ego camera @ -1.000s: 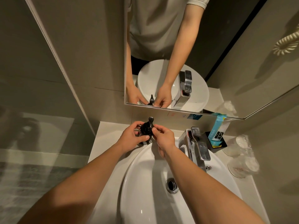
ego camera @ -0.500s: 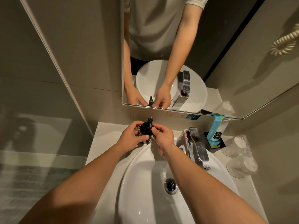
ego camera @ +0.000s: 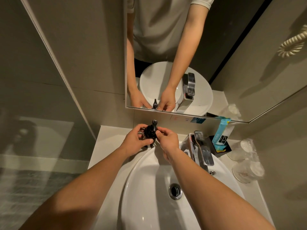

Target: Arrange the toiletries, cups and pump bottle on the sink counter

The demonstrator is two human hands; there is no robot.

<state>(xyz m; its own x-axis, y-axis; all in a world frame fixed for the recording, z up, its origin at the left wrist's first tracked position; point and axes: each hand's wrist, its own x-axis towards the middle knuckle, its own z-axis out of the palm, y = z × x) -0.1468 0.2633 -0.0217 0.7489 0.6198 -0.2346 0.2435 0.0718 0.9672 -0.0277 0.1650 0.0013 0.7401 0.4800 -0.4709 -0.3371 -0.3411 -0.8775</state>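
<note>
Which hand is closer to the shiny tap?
Right. The right hand pinches the pump bottle just left of the tap; the left hand grips the bottle's far side, farther away.

A pale grey short-sleeved shirt (ego camera: 157,30) with banded cuffs, forearms (ego camera: 93,185) bare

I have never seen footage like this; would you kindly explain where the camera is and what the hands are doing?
There is no robot: a camera worn on the person's head looks down at their two bare arms. The left hand and right hand both grip a black pump bottle at the back of the sink counter. To its right stand the faucet, a blue packet in a black holder, and two plastic-wrapped cups. The mirror above reflects the same person.
</note>
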